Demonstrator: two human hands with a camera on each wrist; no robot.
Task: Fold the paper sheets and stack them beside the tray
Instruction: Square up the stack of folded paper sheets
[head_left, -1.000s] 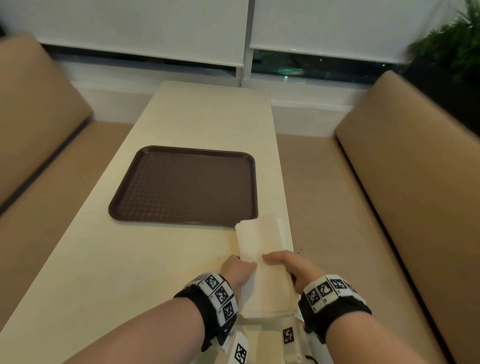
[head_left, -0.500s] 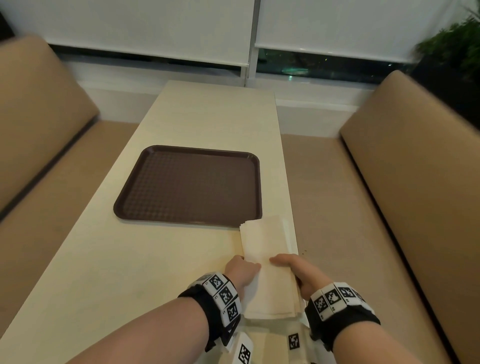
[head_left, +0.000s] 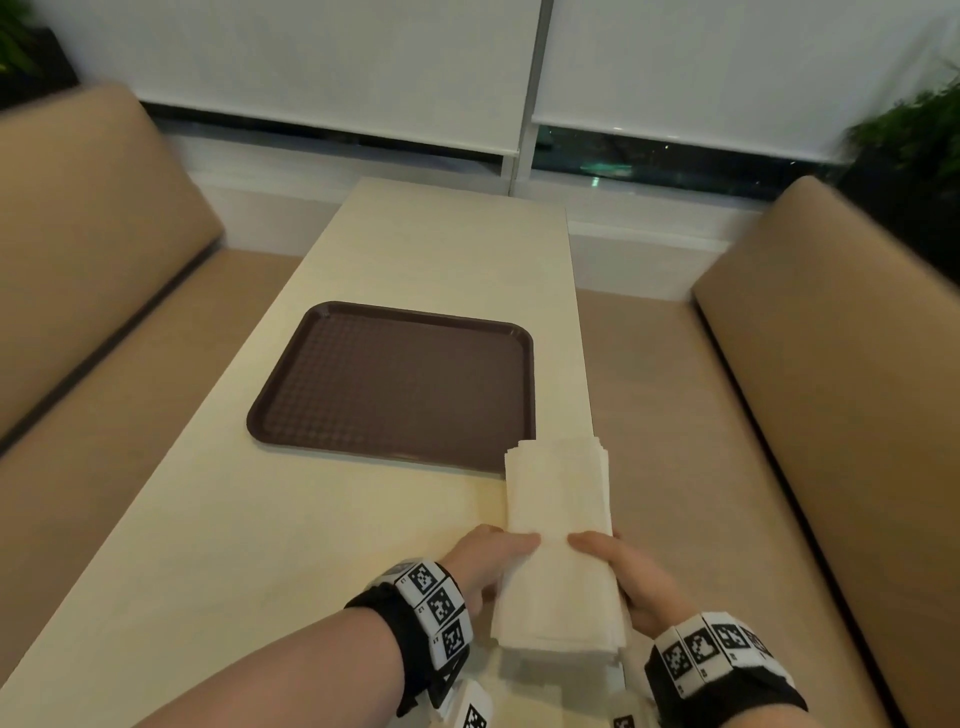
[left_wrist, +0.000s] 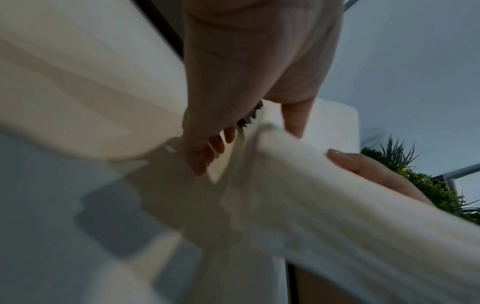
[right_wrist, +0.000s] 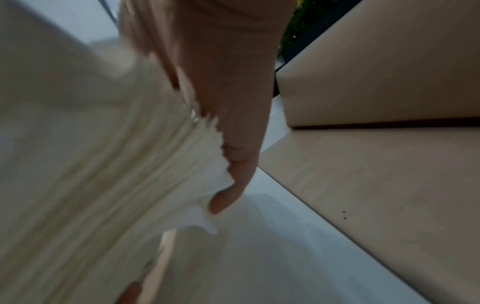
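A stack of folded white paper sheets (head_left: 558, 519) lies lengthwise near the table's right edge. Its far end overlaps the front right corner of the brown tray (head_left: 415, 315). My left hand (head_left: 493, 561) grips the stack's left side, thumb on top and fingers underneath. My right hand (head_left: 618, 571) grips its right side the same way. In the left wrist view the left hand (left_wrist: 259, 115) holds the stack (left_wrist: 337, 195) with its near end raised off the table. The right wrist view is blurred, showing the right hand (right_wrist: 233, 148) against the stack's (right_wrist: 103, 164) layered edge.
The pale table (head_left: 415, 249) is long and narrow, with the tray in its middle. Tan bench seats (head_left: 831, 415) flank it on both sides. Windows with white blinds (head_left: 311, 62) stand behind, and plants (head_left: 924, 135) sit at the far corners.
Both hands keep their hold on the stack, which has shifted slightly toward the table's right edge. The head view has turned a little.
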